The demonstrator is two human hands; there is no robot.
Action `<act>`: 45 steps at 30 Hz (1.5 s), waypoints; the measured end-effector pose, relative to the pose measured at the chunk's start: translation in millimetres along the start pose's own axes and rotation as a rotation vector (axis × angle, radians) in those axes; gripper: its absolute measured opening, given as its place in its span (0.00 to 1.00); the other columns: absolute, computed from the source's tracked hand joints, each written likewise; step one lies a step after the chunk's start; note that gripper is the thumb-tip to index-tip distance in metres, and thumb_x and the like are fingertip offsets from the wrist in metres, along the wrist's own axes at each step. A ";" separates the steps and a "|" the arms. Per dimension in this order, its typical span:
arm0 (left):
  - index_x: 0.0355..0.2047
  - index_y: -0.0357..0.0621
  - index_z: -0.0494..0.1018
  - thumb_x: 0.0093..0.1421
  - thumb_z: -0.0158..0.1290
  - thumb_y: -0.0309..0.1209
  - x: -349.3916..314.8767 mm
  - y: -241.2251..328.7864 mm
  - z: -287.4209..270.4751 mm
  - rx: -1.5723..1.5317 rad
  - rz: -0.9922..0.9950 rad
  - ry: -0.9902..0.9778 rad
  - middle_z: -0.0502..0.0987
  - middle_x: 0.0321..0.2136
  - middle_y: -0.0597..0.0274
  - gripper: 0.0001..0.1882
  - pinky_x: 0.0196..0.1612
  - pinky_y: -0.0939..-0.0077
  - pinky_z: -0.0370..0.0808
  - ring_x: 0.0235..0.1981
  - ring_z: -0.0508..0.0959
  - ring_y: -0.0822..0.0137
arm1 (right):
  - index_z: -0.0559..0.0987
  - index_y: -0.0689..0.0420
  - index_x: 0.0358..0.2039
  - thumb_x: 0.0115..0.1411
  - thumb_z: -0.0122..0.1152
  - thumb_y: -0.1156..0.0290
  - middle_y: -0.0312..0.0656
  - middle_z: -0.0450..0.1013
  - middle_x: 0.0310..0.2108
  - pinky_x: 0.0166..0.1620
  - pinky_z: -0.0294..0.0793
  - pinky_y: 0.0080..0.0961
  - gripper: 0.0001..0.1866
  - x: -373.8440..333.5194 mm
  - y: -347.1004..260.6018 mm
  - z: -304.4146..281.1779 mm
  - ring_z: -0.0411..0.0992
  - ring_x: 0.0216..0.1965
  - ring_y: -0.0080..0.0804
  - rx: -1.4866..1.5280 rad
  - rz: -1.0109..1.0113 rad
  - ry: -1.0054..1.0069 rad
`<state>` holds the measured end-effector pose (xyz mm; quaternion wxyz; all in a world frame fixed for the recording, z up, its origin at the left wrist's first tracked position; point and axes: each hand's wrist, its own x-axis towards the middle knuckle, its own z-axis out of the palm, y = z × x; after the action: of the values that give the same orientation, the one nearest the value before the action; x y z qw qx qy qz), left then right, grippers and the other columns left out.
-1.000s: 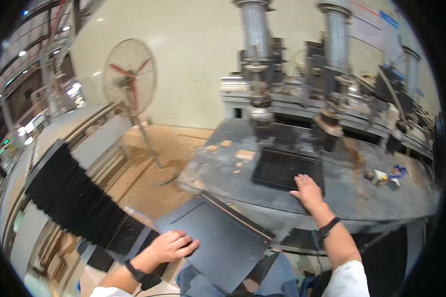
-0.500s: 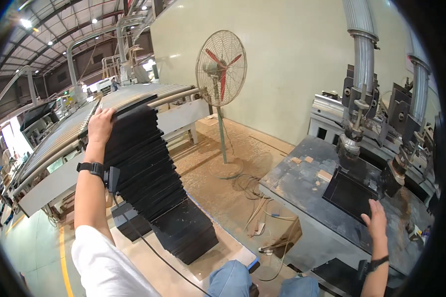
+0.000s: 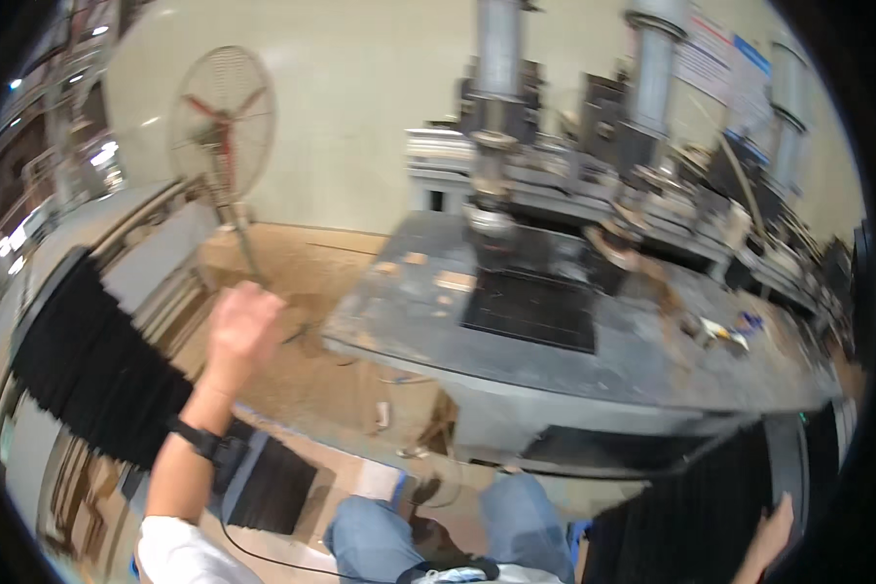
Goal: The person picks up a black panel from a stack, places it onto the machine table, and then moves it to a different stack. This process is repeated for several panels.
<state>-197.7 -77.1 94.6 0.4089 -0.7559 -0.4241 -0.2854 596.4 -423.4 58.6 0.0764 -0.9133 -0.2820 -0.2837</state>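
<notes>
My left hand (image 3: 244, 329) is raised in front of me, between the tall stack of black panels (image 3: 97, 350) and the grey machine table (image 3: 399, 331). It is apart from both, and motion blur smears its fingers. At the lower right my right hand (image 3: 773, 533) is beside another stack of black panels (image 3: 686, 506), near its right edge. Its fingers are partly hidden, and whether it grips a panel cannot be made out. One black panel (image 3: 530, 310) lies flat on the machine table under the metal tool heads. A lower black stack (image 3: 274, 487) stands by my left forearm.
A caged fan (image 3: 222, 127) with red blades stands at the back left, near a roller conveyor (image 3: 151, 214). Vertical cylinders (image 3: 499, 49) hang over the table. Wood scraps (image 3: 455, 280) and a white-and-yellow item (image 3: 725, 334) lie on it. Dust covers the floor behind my left hand.
The view has swung to the right. My left hand has left the top of the tall black stack. My right hand has moved from above the table down to the right-hand stack.
</notes>
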 end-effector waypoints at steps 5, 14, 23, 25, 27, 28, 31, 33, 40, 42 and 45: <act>0.48 0.45 0.71 0.51 0.58 0.42 112.6 245.6 137.6 -0.632 0.222 -0.204 0.71 0.49 0.59 0.26 0.61 0.50 0.57 0.58 0.64 0.54 | 0.75 0.60 0.47 0.41 0.48 0.89 0.50 0.72 0.48 0.57 0.66 0.37 0.28 -28.6 -92.6 -64.4 0.69 0.53 0.47 0.236 -0.466 0.135; 0.52 0.43 0.70 0.51 0.54 0.59 105.8 331.1 164.2 -0.693 -0.082 -0.369 0.69 0.42 0.54 0.37 0.63 0.49 0.53 0.50 0.66 0.54 | 0.78 0.55 0.40 0.40 0.53 0.84 0.42 0.76 0.42 0.50 0.73 0.37 0.24 18.4 -286.5 -50.5 0.74 0.45 0.42 0.717 -1.073 0.118; 0.46 0.58 0.76 0.44 0.54 0.29 -84.6 245.1 -21.7 -0.439 -0.030 -0.236 0.72 0.31 0.69 0.25 0.33 0.74 0.71 0.32 0.72 0.66 | 0.74 0.58 0.46 0.49 0.62 0.65 0.48 0.70 0.51 0.56 0.66 0.38 0.23 -2.0 -483.8 70.6 0.67 0.54 0.44 0.753 -1.192 -0.096; 0.44 0.57 0.77 0.45 0.54 0.29 -118.5 226.5 -68.7 -0.352 -0.116 -0.293 0.74 0.32 0.70 0.22 0.32 0.76 0.71 0.32 0.73 0.68 | 0.73 0.60 0.49 0.51 0.63 0.66 0.49 0.69 0.52 0.57 0.64 0.37 0.24 8.7 -502.5 87.8 0.65 0.55 0.47 0.868 -1.224 -0.232; 0.43 0.53 0.77 0.46 0.54 0.28 -157.6 211.9 -89.8 -0.227 -0.262 -0.344 0.75 0.33 0.69 0.20 0.33 0.76 0.72 0.32 0.73 0.67 | 0.73 0.59 0.52 0.53 0.62 0.68 0.49 0.68 0.55 0.60 0.62 0.36 0.24 20.8 -515.2 107.3 0.63 0.58 0.46 0.870 -1.188 -0.288; 0.42 0.52 0.77 0.46 0.54 0.27 -175.0 203.9 -93.9 -0.169 -0.338 -0.361 0.76 0.34 0.68 0.20 0.33 0.75 0.72 0.33 0.73 0.67 | 0.72 0.59 0.53 0.54 0.61 0.69 0.49 0.67 0.56 0.60 0.61 0.36 0.25 22.5 -520.0 104.3 0.63 0.59 0.47 0.820 -1.192 -0.295; 0.45 0.52 0.75 0.47 0.53 0.27 -224.1 169.9 -97.6 0.045 -0.559 -0.507 0.76 0.37 0.68 0.21 0.36 0.73 0.71 0.37 0.73 0.66 | 0.71 0.60 0.54 0.56 0.60 0.68 0.49 0.66 0.57 0.60 0.61 0.37 0.25 26.1 -531.7 101.7 0.61 0.60 0.48 0.775 -1.231 -0.281; 0.47 0.52 0.73 0.49 0.51 0.27 -257.6 143.3 -92.8 0.187 -0.666 -0.579 0.75 0.39 0.69 0.22 0.39 0.72 0.70 0.40 0.72 0.66 | 0.69 0.58 0.56 0.57 0.59 0.67 0.49 0.65 0.58 0.60 0.60 0.39 0.26 20.7 -536.0 94.9 0.60 0.61 0.50 0.695 -1.243 -0.298; 0.54 0.51 0.68 0.53 0.47 0.27 -340.3 77.9 -22.0 0.462 -0.906 -0.741 0.71 0.44 0.65 0.25 0.43 0.67 0.66 0.45 0.69 0.64 | 0.65 0.57 0.59 0.55 0.59 0.67 0.51 0.62 0.59 0.63 0.54 0.40 0.30 15.7 -476.5 33.6 0.55 0.63 0.51 0.674 -1.194 -0.268; 0.57 0.51 0.64 0.52 0.56 0.44 -361.9 76.0 -5.9 0.339 -0.923 -0.772 0.69 0.46 0.62 0.32 0.43 0.65 0.65 0.46 0.67 0.62 | 0.65 0.58 0.58 0.53 0.58 0.71 0.52 0.62 0.59 0.63 0.53 0.39 0.30 27.3 -419.4 13.9 0.55 0.63 0.51 0.630 -1.126 -0.222; 0.58 0.52 0.63 0.45 0.58 0.55 -392.2 80.2 -0.9 0.323 -0.895 -0.836 0.67 0.50 0.61 0.41 0.46 0.62 0.65 0.50 0.66 0.59 | 0.66 0.60 0.58 0.53 0.59 0.76 0.52 0.61 0.59 0.62 0.55 0.38 0.30 70.1 -297.7 14.2 0.56 0.62 0.48 0.542 -0.977 -0.090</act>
<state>-314.8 -262.4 -240.4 0.1587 -0.4818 -0.8608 -0.0420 484.6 -139.2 80.1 0.1560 -0.6353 -0.7383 -0.1644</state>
